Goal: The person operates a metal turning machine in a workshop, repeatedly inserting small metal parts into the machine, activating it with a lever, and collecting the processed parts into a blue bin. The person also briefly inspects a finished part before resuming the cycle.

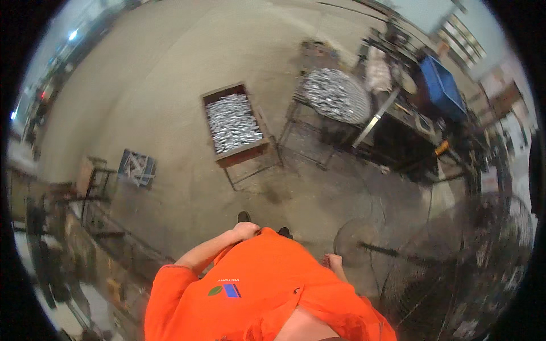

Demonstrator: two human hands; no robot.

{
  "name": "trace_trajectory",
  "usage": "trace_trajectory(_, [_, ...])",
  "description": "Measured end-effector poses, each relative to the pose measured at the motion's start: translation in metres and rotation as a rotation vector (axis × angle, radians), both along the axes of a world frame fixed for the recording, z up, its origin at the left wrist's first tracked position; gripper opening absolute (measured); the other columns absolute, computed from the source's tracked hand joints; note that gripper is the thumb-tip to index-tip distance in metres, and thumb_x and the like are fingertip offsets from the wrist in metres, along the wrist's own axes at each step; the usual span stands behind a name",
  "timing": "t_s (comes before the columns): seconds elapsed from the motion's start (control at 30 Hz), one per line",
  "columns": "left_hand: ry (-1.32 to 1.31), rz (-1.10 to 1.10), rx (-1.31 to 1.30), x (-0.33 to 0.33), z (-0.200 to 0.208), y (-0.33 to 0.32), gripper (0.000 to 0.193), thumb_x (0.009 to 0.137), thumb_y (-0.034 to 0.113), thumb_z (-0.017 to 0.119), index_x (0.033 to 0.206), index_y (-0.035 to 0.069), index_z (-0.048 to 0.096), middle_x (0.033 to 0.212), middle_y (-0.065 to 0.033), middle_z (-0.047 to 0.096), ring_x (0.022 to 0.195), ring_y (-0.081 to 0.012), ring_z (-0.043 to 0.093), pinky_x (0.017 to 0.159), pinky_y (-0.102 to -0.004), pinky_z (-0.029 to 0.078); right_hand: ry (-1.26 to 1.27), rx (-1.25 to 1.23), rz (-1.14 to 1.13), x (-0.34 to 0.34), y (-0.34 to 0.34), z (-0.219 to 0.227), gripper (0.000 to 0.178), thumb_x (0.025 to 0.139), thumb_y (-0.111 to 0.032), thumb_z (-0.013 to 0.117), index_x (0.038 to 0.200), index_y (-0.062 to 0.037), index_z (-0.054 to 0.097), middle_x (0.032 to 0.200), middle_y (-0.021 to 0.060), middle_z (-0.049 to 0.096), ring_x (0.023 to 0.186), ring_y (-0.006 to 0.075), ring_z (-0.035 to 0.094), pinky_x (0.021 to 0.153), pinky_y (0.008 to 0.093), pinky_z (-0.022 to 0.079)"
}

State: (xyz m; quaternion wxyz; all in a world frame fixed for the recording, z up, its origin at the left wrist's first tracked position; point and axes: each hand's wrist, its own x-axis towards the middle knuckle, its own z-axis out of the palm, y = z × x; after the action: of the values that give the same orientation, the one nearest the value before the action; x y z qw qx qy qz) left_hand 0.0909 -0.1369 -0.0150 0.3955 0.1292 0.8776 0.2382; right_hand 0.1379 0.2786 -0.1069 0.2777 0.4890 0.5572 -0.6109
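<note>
My left hand is at the front edge of my orange shirt, its fingers curled. What it holds, if anything, is hidden. My right hand hangs by my right side, partly behind the shirt, with the fingers bent in; I cannot make out anything in it. Ahead of me a brown open box on a thin metal stand holds many small shiny metal parts. To its right, more such parts lie heaped on a round tray on a stand. Neither hand touches these.
At right stands a dark workbench with a blue bin and a long flat metal bar. A large fan with a round base is close on my right. A dark crate sits on the floor at left.
</note>
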Motion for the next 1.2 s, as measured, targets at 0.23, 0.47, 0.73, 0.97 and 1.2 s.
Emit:
trace_trajectory(0.23, [-0.096,0.299,0.014,0.01,0.007,-0.087,0.036,0.08,0.027,0.049,0.113,0.013,0.055,0.099,-0.0128,0.062,0.094,-0.0298,0.057,0.077,-0.0391,0.045,0.108,0.107,0.429,-0.112,-0.099,0.006,0.014,0.077,-0.003,0.05,0.084,0.0052,0.059,0.063,0.013,0.057,0.048,0.0187,0.053,0.041,0.03,0.043])
trace_trajectory(0.47, [-0.001,0.499,-0.053,0.048,-0.009,-0.275,0.028,0.078,0.024,0.05,0.1,0.011,0.06,0.093,-0.0142,0.062,0.088,-0.0302,0.058,0.073,-0.0415,0.047,0.43,-0.21,0.709,-0.159,-0.367,0.017,0.02,0.072,-0.004,0.056,0.088,0.0047,0.062,0.071,0.0109,0.062,0.053,0.0158,0.057,0.047,0.0253,0.046])
trace_trajectory(0.73, [-0.083,0.718,-0.189,0.077,-0.013,-0.444,0.035,0.076,0.024,0.049,0.108,0.013,0.058,0.097,-0.0125,0.061,0.091,-0.0302,0.058,0.077,-0.0406,0.046,1.507,-0.115,1.645,-0.195,-0.581,-0.009,0.018,0.063,-0.012,0.057,0.075,-0.0021,0.066,0.085,0.0112,0.065,0.086,0.0224,0.062,0.068,0.0297,0.05])
trace_trajectory(0.97, [-0.07,0.597,-0.15,-0.029,-0.027,-0.547,0.035,0.076,0.024,0.049,0.108,0.011,0.057,0.1,-0.0136,0.06,0.093,-0.0308,0.057,0.078,-0.0416,0.046,0.651,0.113,1.566,-0.317,-0.713,0.045,0.028,0.06,-0.01,0.057,0.085,-0.0006,0.066,0.083,0.0126,0.066,0.073,0.0191,0.063,0.064,0.0262,0.049])
trace_trajectory(1.2, [0.02,0.789,-0.18,-0.173,-0.003,-0.664,0.034,0.076,0.024,0.05,0.107,0.012,0.059,0.097,-0.0141,0.061,0.091,-0.0311,0.057,0.077,-0.0412,0.046,0.483,-0.23,1.232,-0.452,-0.838,0.041,0.042,0.06,-0.007,0.059,0.102,0.0,0.061,0.079,0.01,0.066,0.068,0.0155,0.062,0.061,0.026,0.049])
